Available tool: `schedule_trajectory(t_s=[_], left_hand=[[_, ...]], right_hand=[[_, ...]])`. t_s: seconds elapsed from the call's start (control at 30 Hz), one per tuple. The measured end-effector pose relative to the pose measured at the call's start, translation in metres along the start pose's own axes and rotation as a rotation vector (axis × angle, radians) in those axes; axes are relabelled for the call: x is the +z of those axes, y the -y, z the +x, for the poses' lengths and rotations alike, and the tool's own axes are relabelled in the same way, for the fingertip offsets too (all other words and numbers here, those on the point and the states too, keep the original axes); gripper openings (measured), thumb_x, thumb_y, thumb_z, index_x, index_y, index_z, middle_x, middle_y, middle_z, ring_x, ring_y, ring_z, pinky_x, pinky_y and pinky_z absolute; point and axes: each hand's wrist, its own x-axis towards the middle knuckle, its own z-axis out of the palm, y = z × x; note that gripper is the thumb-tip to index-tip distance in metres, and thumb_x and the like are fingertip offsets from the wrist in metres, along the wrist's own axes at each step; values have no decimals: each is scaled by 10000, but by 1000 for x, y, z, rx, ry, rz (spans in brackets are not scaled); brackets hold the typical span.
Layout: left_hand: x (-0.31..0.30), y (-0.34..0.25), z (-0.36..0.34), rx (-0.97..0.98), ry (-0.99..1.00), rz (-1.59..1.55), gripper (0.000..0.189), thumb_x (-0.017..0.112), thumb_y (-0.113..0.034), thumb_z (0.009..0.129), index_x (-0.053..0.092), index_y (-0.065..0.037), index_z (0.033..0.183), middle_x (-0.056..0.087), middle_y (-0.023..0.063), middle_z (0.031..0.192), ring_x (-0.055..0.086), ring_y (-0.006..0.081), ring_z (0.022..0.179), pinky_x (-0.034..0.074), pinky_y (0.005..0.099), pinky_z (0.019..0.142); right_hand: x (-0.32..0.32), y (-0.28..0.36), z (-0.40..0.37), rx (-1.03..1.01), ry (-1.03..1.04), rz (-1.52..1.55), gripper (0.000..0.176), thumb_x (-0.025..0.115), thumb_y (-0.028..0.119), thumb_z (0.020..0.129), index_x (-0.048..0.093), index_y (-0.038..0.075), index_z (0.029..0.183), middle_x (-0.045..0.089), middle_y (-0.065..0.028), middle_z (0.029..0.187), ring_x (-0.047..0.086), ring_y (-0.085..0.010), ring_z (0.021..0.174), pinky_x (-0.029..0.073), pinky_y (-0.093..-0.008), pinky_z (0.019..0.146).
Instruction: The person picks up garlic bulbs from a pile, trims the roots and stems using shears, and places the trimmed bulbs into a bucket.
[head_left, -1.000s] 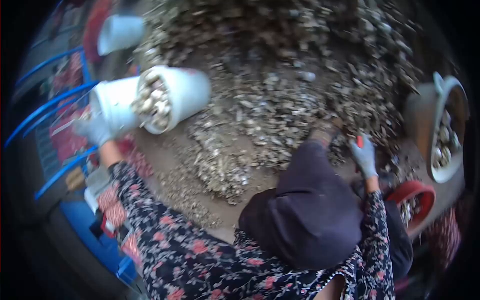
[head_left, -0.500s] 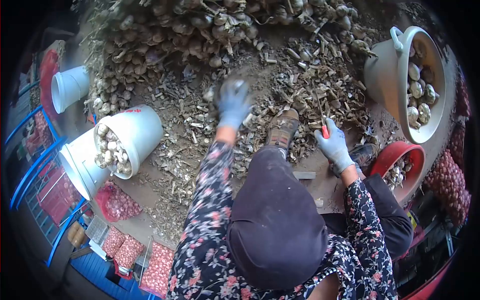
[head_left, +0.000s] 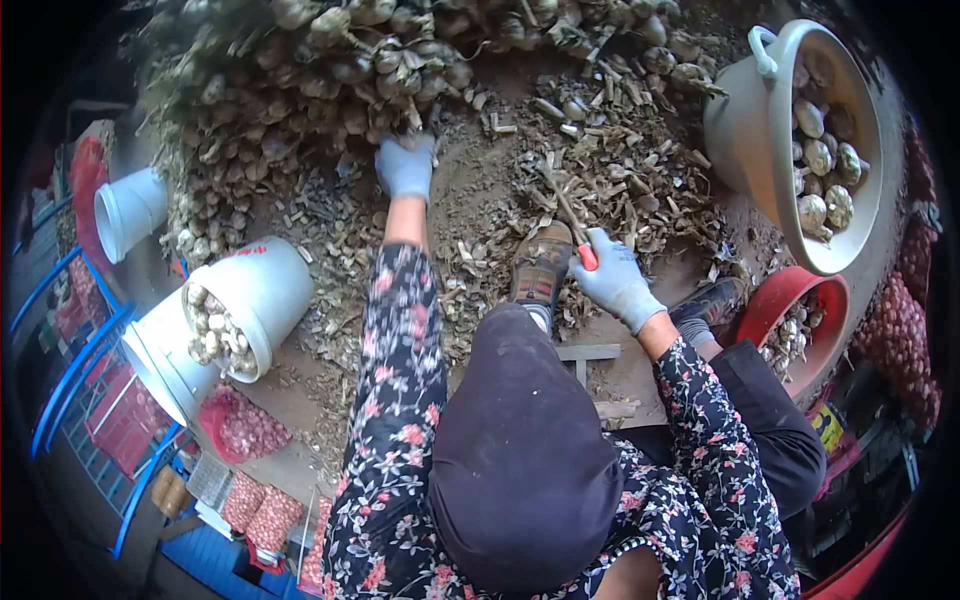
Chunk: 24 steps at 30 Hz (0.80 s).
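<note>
Left hand (head_left: pixel 405 168) at garlic (head_left: pixel 330 75); right hand (head_left: pixel 618 282) grips tool (head_left: pixel 588 258); bulbs (head_left: pixel 838 207) in buckets (head_left: pixel 742 125).

Pink and white flowers (head_left: pixel 412 433) on a black shirt (head_left: pixel 392 345).
The left glove (head_left: pixel 405 170) and right glove (head_left: pixel 617 281) are pale blue-grey, the handle (head_left: pixel 587 257) red, the trousers (head_left: pixel 525 440) dark purple-grey, the shoe (head_left: pixel 541 264) checked brown. The garlic (head_left: pixel 350 70) is off-white; one bucket (head_left: pixel 277 295) is white with red lettering (head_left: pixel 252 251), another bucket (head_left: pixel 742 135) cream, the tub (head_left: pixel 836 335) red. The railing (head_left: pixel 133 505) is blue.

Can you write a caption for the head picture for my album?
Left hand reaches to the garlic pile; right hand holds a red-handled tool.
</note>
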Motion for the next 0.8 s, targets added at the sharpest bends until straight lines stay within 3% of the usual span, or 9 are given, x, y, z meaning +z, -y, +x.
schedule_trajectory(t_s=[0.1,0.2,0.37,0.57,0.6,0.63,0.7,0.73,0.8], left_hand=[[-19,1,-40,120,50,9,595,805,-346,650,562,-9,1076,580,263,1053,570,425,990,467,446,869],[-43,-5,-71,366,-46,60,596,843,-355,618,578,-37,1047,587,165,992,588,360,886,483,429,773],[-65,-26,-90,540,-43,118,602,848,-338,615,532,-51,1040,549,186,982,595,369,832,501,449,688],[-63,-36,-96,611,83,138,549,841,-233,606,522,-86,1029,528,182,971,587,383,813,503,451,688],[-62,-34,-95,631,99,159,517,819,-157,663,506,-69,1065,539,146,945,605,319,808,515,397,672],[-52,-29,-91,630,93,156,517,819,-157,663,506,-69,1065,539,146,945,605,319,808,515,397,672],[-24,-13,-85,251,561,-973,460,761,-38,730,485,-41,1098,570,125,980,622,242,854,528,333,692],[-37,-25,-95,192,579,-1080,455,698,65,761,465,-21,1142,591,119,1055,617,170,926,534,284,760],[-51,-37,-104,72,665,-1299,493,695,80,753,463,-26,1174,592,123,1086,614,166,947,530,281,791]], right_hand=[[6,3,8,3,12,-75,348,551,314,841,505,21,1024,636,-270,944,617,-412,922,477,-492,807],[7,25,10,9,72,-89,388,558,314,835,509,16,1079,641,-264,978,616,-408,959,476,-480,843],[13,52,22,-64,167,50,411,583,325,823,520,12,1082,584,-263,1105,569,-372,1082,453,-433,911],[21,43,34,-206,73,27,288,599,261,817,510,-1,895,610,-252,838,593,-429,875,467,-475,746],[23,33,31,-237,39,71,280,599,257,819,518,-1,893,611,-249,829,596,-426,865,469,-471,738],[24,23,30,-273,3,111,273,600,252,821,525,-1,891,611,-246,820,599,-424,856,470,-467,730],[10,23,20,-171,30,130,301,601,274,820,530,4,933,628,-239,851,610,-414,878,476,-469,758],[5,23,14,-68,51,153,332,603,296,820,535,10,974,645,-232,881,621,-405,899,483,-470,787],[5,19,4,-99,33,157,339,596,297,824,526,15,999,642,-231,859,621,-409,880,482,-474,775]])
